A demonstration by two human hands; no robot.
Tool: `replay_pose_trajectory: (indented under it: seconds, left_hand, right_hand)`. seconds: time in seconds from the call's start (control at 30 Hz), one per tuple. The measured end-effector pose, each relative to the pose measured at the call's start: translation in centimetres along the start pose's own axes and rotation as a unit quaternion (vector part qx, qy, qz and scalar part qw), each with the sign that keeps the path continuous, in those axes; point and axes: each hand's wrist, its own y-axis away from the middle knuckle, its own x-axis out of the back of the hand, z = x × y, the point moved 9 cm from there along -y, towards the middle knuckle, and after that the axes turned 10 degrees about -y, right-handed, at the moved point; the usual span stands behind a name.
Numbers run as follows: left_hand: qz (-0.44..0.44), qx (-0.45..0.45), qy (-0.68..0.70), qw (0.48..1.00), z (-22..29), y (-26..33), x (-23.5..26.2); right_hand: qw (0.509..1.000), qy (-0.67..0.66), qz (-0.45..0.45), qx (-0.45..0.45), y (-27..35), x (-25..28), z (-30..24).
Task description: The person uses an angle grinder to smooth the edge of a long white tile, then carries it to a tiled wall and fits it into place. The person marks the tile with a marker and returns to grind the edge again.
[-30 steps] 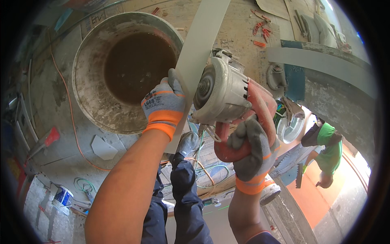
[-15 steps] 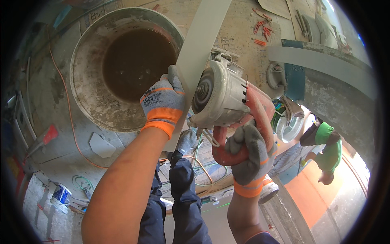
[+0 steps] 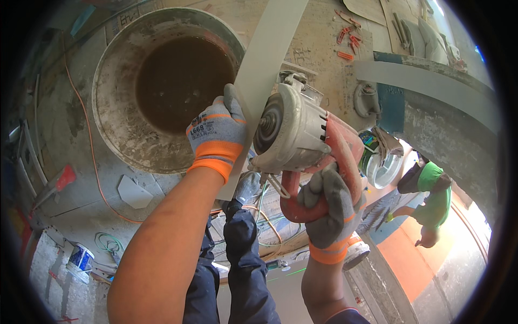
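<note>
My left hand (image 3: 217, 129), in a grey glove with an orange cuff, grips the edge of a long pale tile strip (image 3: 272, 48), its thumb along the edge. The strip slants down toward my legs. In my right hand (image 3: 330, 210), also gloved, is the red loop handle of a handheld tile saw (image 3: 294, 135). My fingers wrap round the handle. The saw's dusty metal body and round disc stand close against the strip's right edge; I cannot tell whether the disc touches it.
A large round tub (image 3: 102, 124) of murky brown water stands left of the strip. Red tile-levelling clips (image 3: 350, 40) lie at the far right. A tile offcut (image 3: 135, 193) and an orange cord (image 3: 86, 108) are on the floor. A co-worker in green (image 3: 434, 194) bends at the right.
The saw's handle and my right hand have dipped very slightly toward me. My left hand and the strip stay nearly still. The co-worker's arm and body have shifted a little.
</note>
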Motion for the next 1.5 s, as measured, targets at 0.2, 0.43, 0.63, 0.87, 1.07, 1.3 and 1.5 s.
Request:
replay_pose_trajectory:
  seconds: [0.2,0.43,0.63,0.87,1.07,1.3,1.5]
  left_hand:
    - [-0.012,-0.001,0.009,1.000,0.1,-0.1,-0.1]
    - [0.002,0.000,0.005,1.000,0.1,0.1,0.2]
    - [-0.020,0.008,0.012,1.000,0.1,0.0,0.0]
    - [-0.021,0.009,0.010,1.000,0.1,0.0,0.0]
    - [-0.019,0.009,0.007,1.000,0.0,-0.1,-0.1]
    - [-0.009,0.003,0.012,1.000,0.1,0.0,0.2]
    - [-0.006,0.012,0.018,1.000,0.0,0.0,0.2]
  right_hand:
    - [0.999,-0.017,0.005,-0.027,0.3,0.2,0.5]
    - [0.999,-0.033,0.003,-0.025,0.6,0.1,0.6]
    - [0.998,-0.061,0.004,-0.034,0.9,0.0,0.6]
    - [0.999,-0.030,0.010,-0.036,1.4,-0.1,0.7]
    - [1.000,-0.005,0.000,-0.005,1.4,-0.3,0.2]
    - [0.999,-0.043,0.014,-0.018,0.8,-0.1,0.3]
    - [0.996,-0.066,0.041,-0.053,1.3,0.4,1.2]
